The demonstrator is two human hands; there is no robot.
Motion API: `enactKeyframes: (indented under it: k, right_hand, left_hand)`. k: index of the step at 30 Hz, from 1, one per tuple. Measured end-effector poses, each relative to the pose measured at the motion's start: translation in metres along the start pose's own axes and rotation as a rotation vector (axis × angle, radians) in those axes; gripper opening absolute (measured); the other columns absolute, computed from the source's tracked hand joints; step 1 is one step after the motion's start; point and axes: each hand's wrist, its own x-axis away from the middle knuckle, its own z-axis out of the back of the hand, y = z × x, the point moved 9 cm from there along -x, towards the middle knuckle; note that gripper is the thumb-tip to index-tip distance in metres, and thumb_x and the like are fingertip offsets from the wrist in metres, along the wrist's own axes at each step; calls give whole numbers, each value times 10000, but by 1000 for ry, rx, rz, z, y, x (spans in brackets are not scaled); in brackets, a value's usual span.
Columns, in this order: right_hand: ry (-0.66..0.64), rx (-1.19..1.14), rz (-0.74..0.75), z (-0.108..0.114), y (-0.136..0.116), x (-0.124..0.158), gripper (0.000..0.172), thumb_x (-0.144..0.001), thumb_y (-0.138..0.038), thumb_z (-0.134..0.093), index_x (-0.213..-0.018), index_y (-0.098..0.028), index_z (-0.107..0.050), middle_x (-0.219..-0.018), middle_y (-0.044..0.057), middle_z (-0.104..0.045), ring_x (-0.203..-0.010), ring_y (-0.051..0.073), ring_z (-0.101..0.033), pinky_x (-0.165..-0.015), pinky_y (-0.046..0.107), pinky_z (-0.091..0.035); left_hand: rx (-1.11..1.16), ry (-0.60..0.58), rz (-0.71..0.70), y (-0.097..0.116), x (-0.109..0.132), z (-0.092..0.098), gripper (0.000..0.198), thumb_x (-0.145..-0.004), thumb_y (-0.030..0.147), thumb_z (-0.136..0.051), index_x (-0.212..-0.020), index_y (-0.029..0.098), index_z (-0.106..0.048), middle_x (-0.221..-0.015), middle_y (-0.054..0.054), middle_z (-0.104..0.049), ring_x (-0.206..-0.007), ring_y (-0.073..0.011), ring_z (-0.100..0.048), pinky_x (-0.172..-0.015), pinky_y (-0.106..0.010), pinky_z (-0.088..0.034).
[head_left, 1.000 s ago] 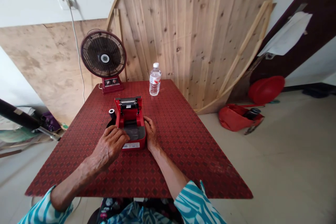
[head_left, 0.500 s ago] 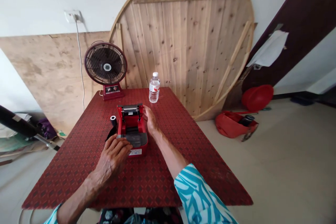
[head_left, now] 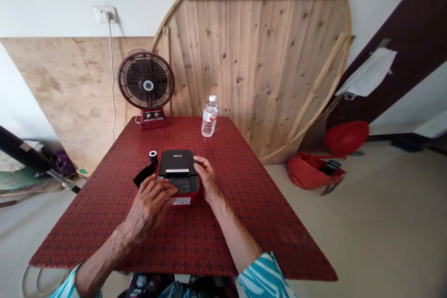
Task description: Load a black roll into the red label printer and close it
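Note:
A small red label printer (head_left: 177, 160) with a black lid stands on the table, its lid down. In front of the lid is a dark, see-through front cover. My left hand (head_left: 148, 202) is over the front left corner of the printer, palm down, its fingers stretched out and holding nothing. At the printer's right side is my right hand (head_left: 208, 179), its fingers apart, the tips touching or very close to the lid's edge. Left of the printer stands a small black roll (head_left: 152, 156) with a white core, and a loose black strip (head_left: 144, 175) lies in front of it.
A water bottle (head_left: 209, 116) and a dark red fan (head_left: 146, 84) stand at the back of the patterned red table (head_left: 244, 223). Behind them a round wooden tabletop (head_left: 258, 56) leans against the wall. A red bag (head_left: 303, 172) lies on the floor at the right.
The printer's lid, raised before, is now down. My right hand has come lower and nearer along the printer's right side. The left hand stays near the front corner; the view has shifted slightly.

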Motion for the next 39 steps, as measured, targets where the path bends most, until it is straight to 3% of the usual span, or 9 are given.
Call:
enactKeyframes:
  k: [6,12,16,19,23,26,32,36,39]
  right_hand:
    - [-10,-26,-23,-2,-1,1,365,-679,-372,-710,-1017,-240,-675,-1010,19,-731,-963,226,-649,-910,392,-479]
    - [-29,21,12,1,-2,3,371,-706,-353,-680,-1063,-250,-666,-1077,23,-715,-1047,232,-627,-976,412,-457]
    - [-58,-5,7,-2,0,5,378,-723,-373,-679,-1083,-259,-656,-1098,23,-719,-1057,238,-637,-974,421,-464]
    - [-52,-30,14,-2,0,5,386,-722,-380,-680,-1089,-265,-651,-1108,23,-719,-1066,243,-638,-975,425,-463]
    - [-14,-43,12,1,10,5,445,-729,-416,-681,-1143,-263,-627,-1162,33,-699,-1086,242,-624,-956,411,-462]
    - [37,-26,-16,7,26,7,476,-763,-511,-637,-1156,-244,-628,-1151,43,-699,-1053,241,-629,-904,393,-472]
    - [58,-38,-31,13,43,10,477,-770,-573,-613,-1111,-243,-655,-1118,33,-711,-1040,230,-634,-888,363,-467]
    - [66,-43,-61,14,46,9,467,-765,-565,-624,-1106,-248,-655,-1091,25,-714,-983,221,-645,-844,347,-470]
    - [77,-56,-69,14,47,9,456,-758,-559,-632,-1092,-249,-663,-1072,22,-721,-966,220,-653,-837,346,-474]
  left_hand:
    - [-61,-10,170,-44,2,-3,286,-946,162,-433,-1158,175,-624,-1179,-122,-666,-1082,-237,-592,-968,-441,-427]
    - [-55,-49,164,-46,8,-14,311,-939,153,-428,-1156,180,-648,-1180,-105,-690,-1159,-248,-562,-1034,-476,-358]
    - [82,-54,213,-55,12,-15,316,-939,188,-448,-1172,197,-660,-1193,-91,-697,-1172,-241,-575,-1071,-491,-331]
    - [383,-6,444,-83,23,-14,316,-950,292,-459,-1178,207,-661,-1214,-96,-688,-1167,-237,-593,-1056,-462,-376]
    - [838,248,964,-123,59,-18,424,-851,477,-614,-1136,166,-663,-1152,-122,-707,-1076,-262,-645,-930,-383,-479]
    - [1073,192,1108,-117,63,-38,534,-736,515,-731,-1127,157,-666,-1127,-131,-716,-1007,-281,-670,-848,-363,-499]
    - [1146,-8,1113,-102,40,-59,566,-694,397,-771,-1191,168,-623,-1112,-105,-721,-1019,-278,-658,-826,-360,-491]
    - [1208,2,1196,-110,43,-73,615,-633,299,-774,-1203,148,-601,-1036,-87,-719,-874,-230,-668,-712,-315,-483]
    - [1365,28,1258,-108,47,-85,611,-623,231,-746,-1212,162,-597,-1080,-85,-704,-877,-219,-663,-740,-323,-484]
